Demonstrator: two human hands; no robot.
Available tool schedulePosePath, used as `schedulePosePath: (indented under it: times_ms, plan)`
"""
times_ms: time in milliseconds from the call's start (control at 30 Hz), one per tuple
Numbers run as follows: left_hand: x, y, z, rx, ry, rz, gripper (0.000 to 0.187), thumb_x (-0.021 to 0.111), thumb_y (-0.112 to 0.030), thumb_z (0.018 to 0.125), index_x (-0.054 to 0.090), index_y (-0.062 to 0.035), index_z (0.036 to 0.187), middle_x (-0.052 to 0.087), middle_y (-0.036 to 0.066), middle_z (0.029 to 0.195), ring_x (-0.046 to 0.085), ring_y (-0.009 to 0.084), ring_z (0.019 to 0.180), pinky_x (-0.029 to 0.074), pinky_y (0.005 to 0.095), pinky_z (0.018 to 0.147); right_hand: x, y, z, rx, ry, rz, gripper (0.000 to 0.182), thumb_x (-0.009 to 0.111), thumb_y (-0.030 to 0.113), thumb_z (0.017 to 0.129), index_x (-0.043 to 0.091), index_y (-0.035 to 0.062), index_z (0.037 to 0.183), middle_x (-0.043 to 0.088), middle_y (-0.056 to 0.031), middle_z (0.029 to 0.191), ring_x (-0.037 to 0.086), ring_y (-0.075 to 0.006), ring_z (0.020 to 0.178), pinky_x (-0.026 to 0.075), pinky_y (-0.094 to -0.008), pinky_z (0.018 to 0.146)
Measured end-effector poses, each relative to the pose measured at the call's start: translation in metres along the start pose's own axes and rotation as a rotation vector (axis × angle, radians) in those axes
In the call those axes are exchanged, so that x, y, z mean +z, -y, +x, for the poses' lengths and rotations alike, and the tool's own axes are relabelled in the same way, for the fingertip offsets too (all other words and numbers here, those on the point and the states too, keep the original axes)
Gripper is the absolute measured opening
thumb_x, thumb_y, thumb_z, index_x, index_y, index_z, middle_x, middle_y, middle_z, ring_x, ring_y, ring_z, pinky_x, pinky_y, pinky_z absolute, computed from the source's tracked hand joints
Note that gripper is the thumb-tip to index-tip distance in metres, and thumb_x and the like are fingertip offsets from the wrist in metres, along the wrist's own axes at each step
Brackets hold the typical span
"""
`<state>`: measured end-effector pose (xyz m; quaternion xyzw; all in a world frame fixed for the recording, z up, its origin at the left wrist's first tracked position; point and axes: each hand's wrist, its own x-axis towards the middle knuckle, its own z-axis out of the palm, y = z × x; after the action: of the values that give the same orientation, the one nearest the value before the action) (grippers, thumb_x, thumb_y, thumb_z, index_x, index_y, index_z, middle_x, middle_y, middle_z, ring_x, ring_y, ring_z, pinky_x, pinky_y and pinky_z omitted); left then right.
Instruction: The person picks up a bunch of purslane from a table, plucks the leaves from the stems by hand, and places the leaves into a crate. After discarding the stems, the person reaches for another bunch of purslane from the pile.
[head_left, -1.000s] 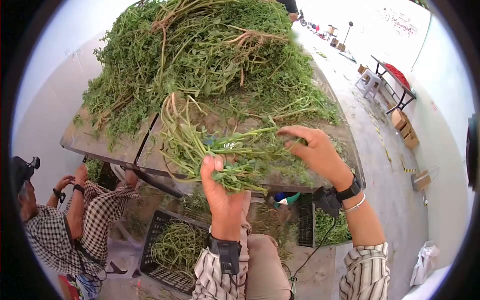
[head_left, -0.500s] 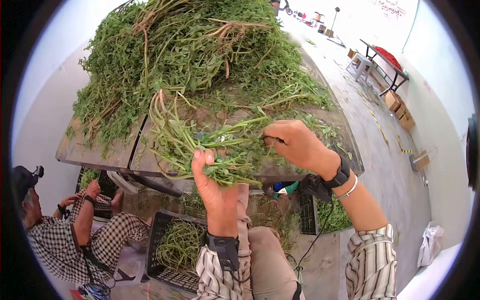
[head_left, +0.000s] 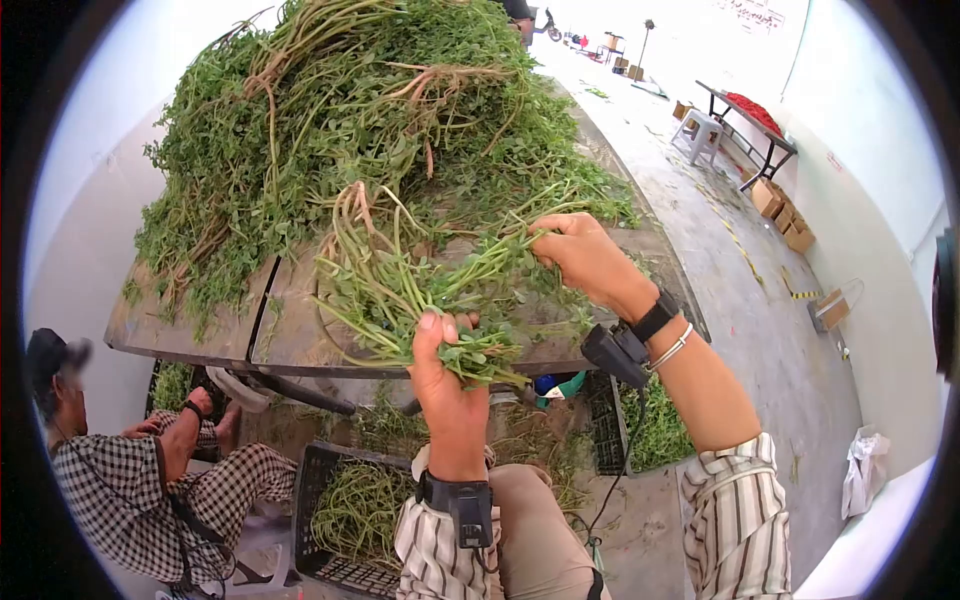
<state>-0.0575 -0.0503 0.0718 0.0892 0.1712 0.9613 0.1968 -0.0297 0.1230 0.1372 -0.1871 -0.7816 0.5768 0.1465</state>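
My left hand [head_left: 452, 415] is closed around a bunch of leafy green stems [head_left: 385, 275], held above the front edge of the wooden table [head_left: 190, 315]. Pale, pinkish roots on the bunch point up and away from me. To its right, my right hand [head_left: 595, 265] pinches the ends of several stems that stretch across from the bunch. A large heap of the same greens [head_left: 350, 130] covers the back of the table, beyond both hands. Loose leaves and sprigs lie scattered on the boards around the bunch.
Below the table, a black crate [head_left: 304, 500] holds green stems, and another crate [head_left: 606, 425] with greens stands to the right. A seated person [head_left: 130, 480] works at lower left. A white stool [head_left: 697, 135] and cardboard boxes [head_left: 782, 213] stand along the right wall.
My right hand has moved slightly up, drawing stems out from the bunch. My left hand has shifted a little right and down, still gripping. The view has tilted slightly.
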Motion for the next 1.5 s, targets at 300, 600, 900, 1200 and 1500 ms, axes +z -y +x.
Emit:
schedulePosePath:
  times_ms: [300, 600, 900, 1200, 1500]
  plan:
    - [0.009, 0.01, -0.01, -0.074, -0.029, 0.041, 0.017, 0.055, -0.02, 0.088, 0.045, -0.014, 0.075, 0.047, -0.006, 0.066, 0.045, 0.0094, 0.066, 0.04, 0.03, 0.083, -0.018, -0.031, 0.033, -0.976, -0.303, -0.594, 0.012, 0.055, 0.009, 0.072, 0.053, -0.0005, 0.066, 0.046, -0.0041, 0.055, 0.04, -0.014, 0.04, 0.032, -0.0296, 0.037]
    - [0.005, 0.023, -0.014, -0.11, -0.036, 0.073, 0.019, 0.058, -0.024, 0.086, 0.047, -0.0123, 0.075, 0.045, -0.003, 0.073, 0.049, 0.0129, 0.078, 0.046, 0.0321, 0.07, -0.032, -0.03, 0.024, -0.636, -0.192, -0.885, 0.014, 0.051, 0.005, 0.07, 0.059, -0.0038, 0.078, 0.054, -0.0251, 0.069, 0.052, -0.0428, 0.065, 0.043, -0.0469, 0.062]
    - [0.008, -0.009, -0.009, 0.005, -0.108, -0.052, 0.023, 0.058, -0.026, 0.086, 0.044, -0.0158, 0.071, 0.046, -0.008, 0.066, 0.046, 0.0101, 0.071, 0.041, 0.0306, 0.083, -0.111, -0.058, -0.013, -0.404, -0.351, -1.042, 0.014, 0.05, 0.008, 0.074, 0.057, -0.0031, 0.079, 0.057, -0.0228, 0.076, 0.054, -0.0395, 0.071, 0.043, -0.0446, 0.066]
    - [-0.009, -0.004, -0.006, 0.065, 0.007, -0.1, 0.023, 0.058, -0.026, 0.086, 0.045, -0.0153, 0.071, 0.047, -0.007, 0.067, 0.046, 0.0119, 0.074, 0.04, 0.0329, 0.084, -0.209, -0.142, -0.146, -0.135, -0.745, -1.056, 0.019, 0.045, 0.013, 0.081, 0.057, -0.0005, 0.088, 0.057, -0.0239, 0.078, 0.055, -0.0397, 0.075, 0.041, -0.0449, 0.064]
    - [-0.008, -0.002, -0.008, 0.075, 0.022, -0.108, 0.022, 0.059, -0.025, 0.085, 0.045, -0.0167, 0.071, 0.047, -0.009, 0.066, 0.046, 0.0119, 0.077, 0.04, 0.0319, 0.082, -0.266, -0.283, -0.225, 0.123, -0.578, -1.133, 0.05, 0.052, 0.009, 0.075, 0.043, 0.0014, 0.123, 0.053, -0.0227, 0.11, 0.049, -0.0361, 0.106, 0.037, -0.0399, 0.093]
